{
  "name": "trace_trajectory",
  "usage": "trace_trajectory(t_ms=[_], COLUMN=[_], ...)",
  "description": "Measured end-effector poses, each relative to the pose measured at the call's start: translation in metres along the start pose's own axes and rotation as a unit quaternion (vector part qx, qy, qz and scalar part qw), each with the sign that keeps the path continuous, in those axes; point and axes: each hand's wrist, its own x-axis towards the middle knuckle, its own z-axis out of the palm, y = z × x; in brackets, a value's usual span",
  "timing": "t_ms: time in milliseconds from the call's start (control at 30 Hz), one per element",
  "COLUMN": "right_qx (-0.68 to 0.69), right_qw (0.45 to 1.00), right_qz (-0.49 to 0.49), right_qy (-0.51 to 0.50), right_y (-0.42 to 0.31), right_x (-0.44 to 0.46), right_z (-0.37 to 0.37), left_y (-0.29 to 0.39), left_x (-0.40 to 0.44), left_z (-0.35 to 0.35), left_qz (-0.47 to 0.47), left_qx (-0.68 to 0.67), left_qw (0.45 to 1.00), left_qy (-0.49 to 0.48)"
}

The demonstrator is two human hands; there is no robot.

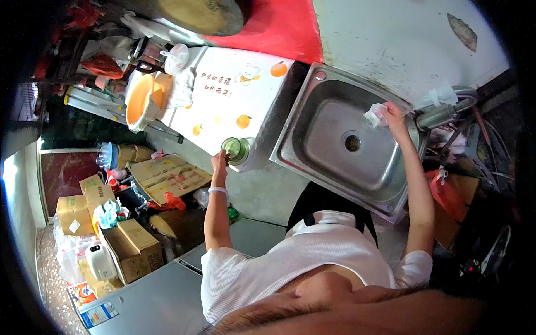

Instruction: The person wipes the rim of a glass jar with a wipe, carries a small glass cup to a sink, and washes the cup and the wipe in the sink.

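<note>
My left hand (pixel 219 161) is closed at the side of a green glass cup (pixel 239 146), which is at the near edge of a white table cover (pixel 223 106) printed with oranges and writing. Whether the fingers wrap a handle or the cup's wall is hard to make out. Over the right side of a steel sink (pixel 318 111), my right hand (pixel 394 117) grips a crumpled white cloth (pixel 375 115), possibly tissue. The sink's drain (pixel 352 142) lies below and to the left of that hand.
A faucet (pixel 446 111) with white wrapping stands right of the sink. Orange basins (pixel 145 100) and a plastic bag (pixel 176 58) sit at the table's left. Cardboard boxes (pixel 131 248) and flattened cardboard (pixel 170 178) fill the left floor. A red bag (pixel 446 192) hangs at right.
</note>
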Motion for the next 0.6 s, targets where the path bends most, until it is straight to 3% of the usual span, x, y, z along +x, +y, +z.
trace_trajectory(t_ms=[67, 100, 133, 167, 200, 233, 300, 367, 400, 433, 467, 500, 533, 567, 600], right_qx=[0.106, 0.122, 0.139, 0.261, 0.292, 0.391, 0.430, 0.446, 0.461, 0.463, 0.394, 0.321, 0.271, 0.149, 0.014], right_qw=[0.988, 0.979, 0.982, 0.954, 0.946, 0.912, 0.898, 0.891, 0.884, 0.883, 0.912, 0.933, 0.949, 0.978, 0.970], right_qz=[0.105, 0.146, 0.108, 0.149, 0.139, 0.122, 0.088, 0.078, 0.071, 0.068, 0.082, 0.095, 0.061, -0.019, -0.141], right_qy=[0.042, 0.071, 0.069, 0.016, 0.022, -0.008, -0.017, 0.010, 0.029, 0.031, 0.082, 0.135, 0.148, 0.148, 0.196], right_y=[-0.034, -0.008, -0.047, -0.038, -0.031, -0.014, -0.016, -0.020, -0.023, -0.029, -0.037, -0.043, -0.044, -0.019, -0.022], right_x=[-0.012, 0.000, -0.023, -0.014, -0.013, -0.009, -0.014, -0.019, -0.021, -0.024, -0.027, -0.030, -0.036, -0.031, -0.037], right_z=[0.000, -0.004, -0.004, -0.010, -0.015, -0.019, -0.023, -0.021, -0.018, -0.014, -0.007, 0.001, 0.012, 0.026, 0.040], left_y=[-0.010, -0.026, -0.017, -0.009, -0.038, -0.021, 0.007, 0.058, 0.088, 0.079, 0.107, 0.093, 0.097, 0.102, 0.108], left_x=[0.010, 0.028, 0.023, 0.014, 0.055, 0.044, 0.014, -0.052, -0.092, -0.093, -0.144, -0.151, -0.185, -0.203, -0.217], left_z=[0.005, -0.004, 0.003, 0.007, -0.003, 0.007, 0.054, 0.122, 0.156, 0.196, 0.231, 0.276, 0.307, 0.330, 0.354], left_qz=[0.054, 0.103, 0.053, 0.057, 0.139, 0.230, 0.409, 0.383, 0.289, 0.369, 0.241, 0.100, -0.042, -0.120, -0.197], left_qx=[-0.027, -0.046, 0.027, 0.004, 0.180, 0.482, 0.252, 0.015, -0.032, -0.002, 0.009, -0.050, -0.114, -0.158, -0.197], left_qw=[0.998, 0.992, 0.998, 0.998, 0.973, 0.840, 0.852, 0.923, 0.949, 0.898, 0.907, 0.872, 0.851, 0.805, 0.748], left_qy=[0.006, -0.051, -0.012, -0.031, -0.036, 0.098, 0.209, 0.024, -0.122, -0.240, -0.344, -0.476, -0.511, -0.560, -0.603])
